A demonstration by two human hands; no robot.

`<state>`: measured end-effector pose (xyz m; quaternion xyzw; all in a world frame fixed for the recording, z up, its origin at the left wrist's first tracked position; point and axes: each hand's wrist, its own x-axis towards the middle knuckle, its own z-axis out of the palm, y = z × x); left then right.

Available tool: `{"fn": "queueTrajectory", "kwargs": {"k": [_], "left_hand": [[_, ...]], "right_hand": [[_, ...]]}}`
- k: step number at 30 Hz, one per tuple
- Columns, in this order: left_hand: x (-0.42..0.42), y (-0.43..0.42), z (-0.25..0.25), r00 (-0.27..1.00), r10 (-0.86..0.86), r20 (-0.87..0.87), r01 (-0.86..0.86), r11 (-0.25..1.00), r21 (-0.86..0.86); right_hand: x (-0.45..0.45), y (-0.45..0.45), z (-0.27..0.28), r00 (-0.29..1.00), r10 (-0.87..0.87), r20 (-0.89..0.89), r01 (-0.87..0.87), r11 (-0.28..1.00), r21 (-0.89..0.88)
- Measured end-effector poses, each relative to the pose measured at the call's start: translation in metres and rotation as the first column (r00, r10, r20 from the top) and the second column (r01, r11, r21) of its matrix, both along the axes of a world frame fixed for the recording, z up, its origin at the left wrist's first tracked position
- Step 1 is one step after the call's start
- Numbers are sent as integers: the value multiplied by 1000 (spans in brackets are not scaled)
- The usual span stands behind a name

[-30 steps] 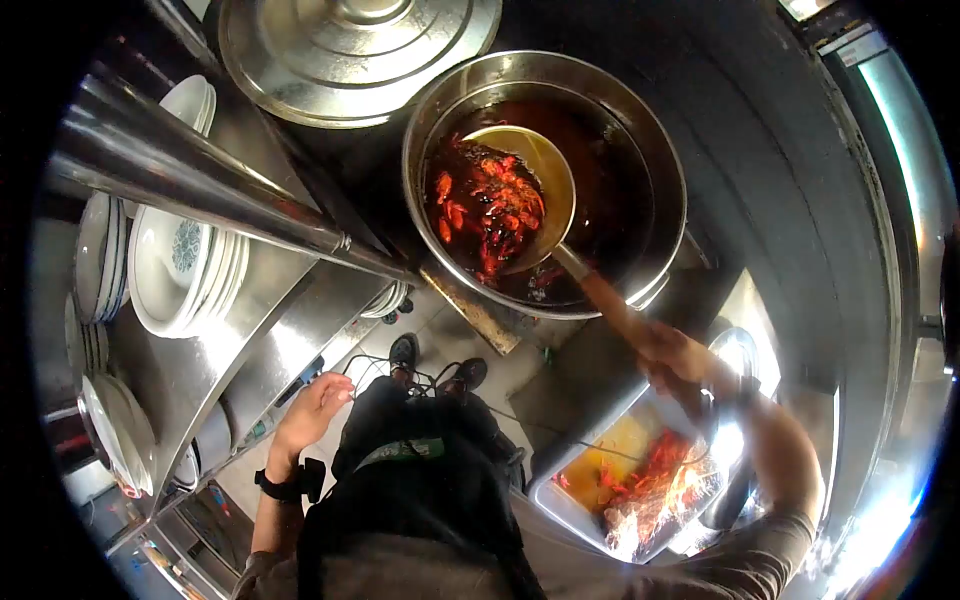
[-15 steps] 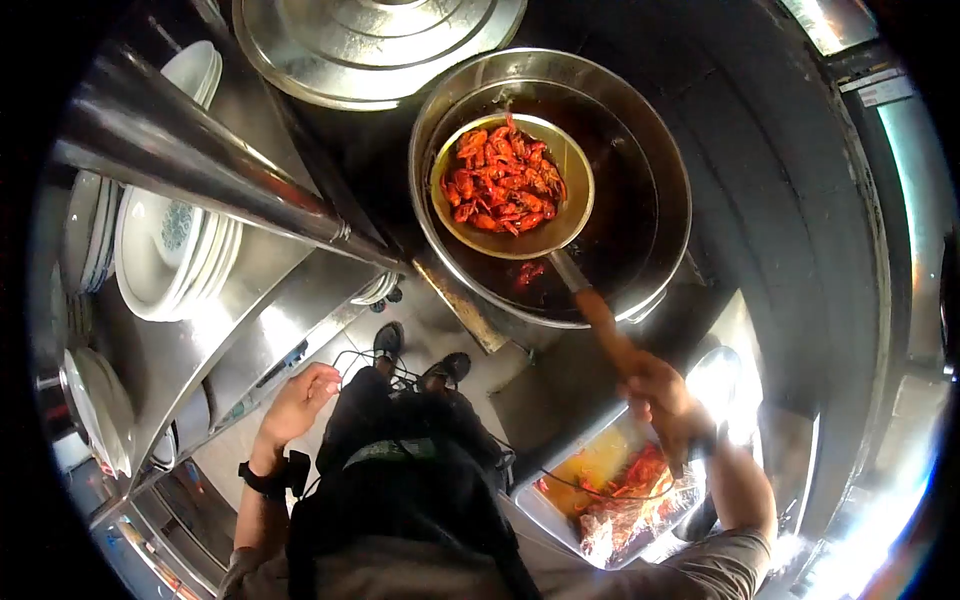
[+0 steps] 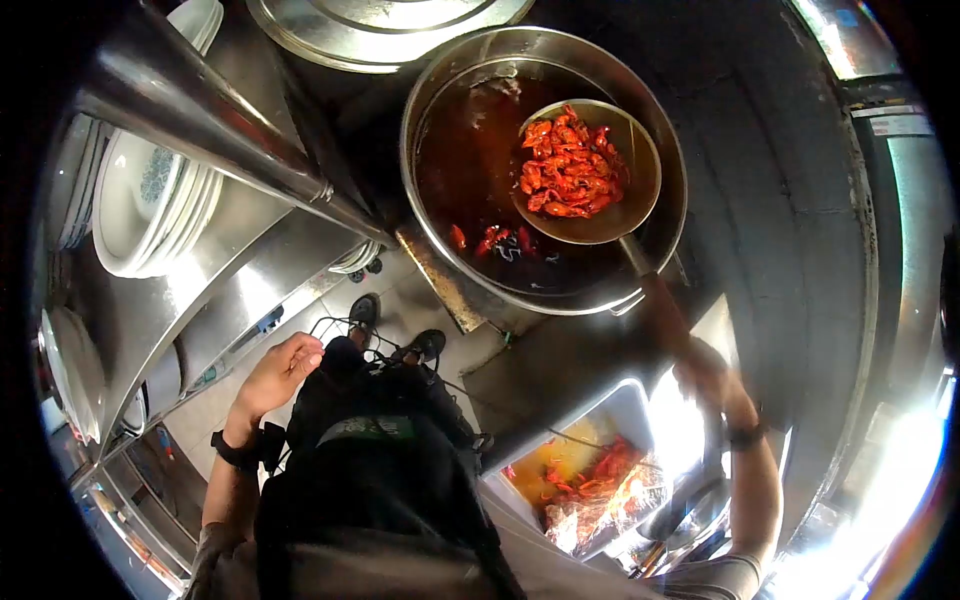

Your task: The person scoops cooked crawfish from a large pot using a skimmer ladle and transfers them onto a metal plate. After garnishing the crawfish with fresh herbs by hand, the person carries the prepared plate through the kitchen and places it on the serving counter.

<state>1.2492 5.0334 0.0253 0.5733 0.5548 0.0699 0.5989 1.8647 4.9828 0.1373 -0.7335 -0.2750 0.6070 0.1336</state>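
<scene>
My right hand (image 3: 715, 380) is closed around the brown handle of a long-handled strainer ladle (image 3: 645, 190). Its round metal bowl holds a heap of red crayfish (image 3: 570, 165). The bowl sits inside the rim of a large metal pot (image 3: 425, 205), over dark reddish-brown liquid (image 3: 455, 165). A few loose crayfish (image 3: 495, 240) show in the liquid near the pot's front. My left hand (image 3: 278, 375) hangs beside my body with its fingers loosely curled and nothing in them.
A pale tub (image 3: 635, 405) with more crayfish, orange liquid and clear plastic lies below the pot. Stacked white plates (image 3: 125, 215) stand on a metal shelf at left, behind a thick metal pipe (image 3: 215, 120). A big round lid (image 3: 385, 35) lies beyond the pot.
The strainer ladle with its crayfish has moved right across the pot, exposing more liquid and loose crayfish at left. My right hand has shifted right and up. My left hand stays beside my body.
</scene>
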Motion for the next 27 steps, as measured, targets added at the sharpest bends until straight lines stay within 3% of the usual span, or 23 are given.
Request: {"fn": "queueTrajectory", "kwargs": {"k": [1, 2, 3, 5, 6, 9, 11, 12, 14, 15, 17, 19, 21, 23, 25, 27], "left_hand": [[2, 0, -2, 1000, 21, 19, -20, 999, -35], [5, -1, -2, 1000, 21, 21, -20, 999, -36], [6, 0, -2, 999, 21, 38, -20, 999, -26], [9, 1, 0, 998, 19, 54, -18, 1000, -18], [10, 3, 3, 1000, -1, 17, 2, 1000, -15], [15, 5, 6, 1000, -16, -17, 15, 1000, -18], [16, 4, 4, 1000, -10, -16, 10, 1000, -22], [17, 2, 2, 1000, -22, -17, 22, 1000, -11], [18, 3, 3, 999, -34, -21, 34, 999, 1], [20, 4, 7, 999, -39, -23, 39, 999, -15], [21, 8, 7, 999, -46, -21, 46, 999, -23], [18, 9, 5, 999, -36, -7, 36, 999, -26], [14, 10, 7, 999, -44, -7, 44, 999, -12], [8, 9, 6, 999, -49, -7, 49, 999, 7], [-3, 4, -2, 998, -3, 65, 2, 1000, 13], [-12, 0, -10, 996, 8, 91, -11, 1000, 27]], "right_hand": [[2, 5, 5, 998, 5, 64, -4, 1000, -13], [19, 7, 1, 996, 89, 17, -90, 996, 28], [28, 9, 7, 998, 58, -32, -58, 998, -11], [11, 24, 25, 981, 36, 191, -19, 996, -90], [12, 23, 29, 981, 35, 190, -18, 996, -90], [13, 20, 36, 982, 110, 154, -101, 993, -63], [7, 21, 38, 935, 266, 234, -262, 964, -50], [8, 19, 35, 936, 265, 233, -261, 964, -50], [5, 18, 26, 996, -77, 41, 83, 983, -165], [3, 17, 23, 996, -78, 40, 83, 983, -165], [-7, 17, 19, 985, 171, 11, -169, 980, -103], [-14, 21, 11, 987, 130, -89, -138, 986, -89], [-26, 26, -1, 955, 259, -143, -278, 951, -138], [-45, 28, -2, 976, 161, -149, -181, 974, -133], [-47, 25, -22, 899, -83, -429, -34, 965, -258], [-52, 17, -32, 892, -91, -443, -20, 971, -239]]}}
